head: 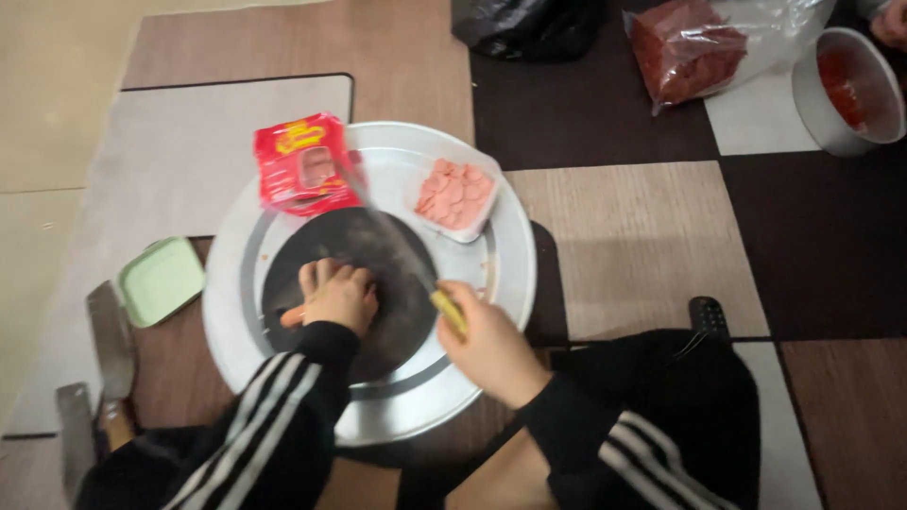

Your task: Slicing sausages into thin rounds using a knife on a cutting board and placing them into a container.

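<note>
- Left hand (338,295) lies palm down on the dark board (354,283), fingers curled over an orange-pink sausage (293,315); only its end shows past the hand
- Right hand (487,348) is closed on a knife's yellow handle (449,313); the blade (383,227) is blurred, a faint streak slanting up across the board
- Board sits in a round metal tray (515,274) on the floor
- On the tray's far side: a red packet (300,162), and a white tub (456,195) of pink slices
- Left of the tray: a green lid (161,280) and two cleavers (109,340), partly cut off by the sleeve
- Top right, a bag (690,47) and bowl (847,90) of something red, contents unclear
</note>
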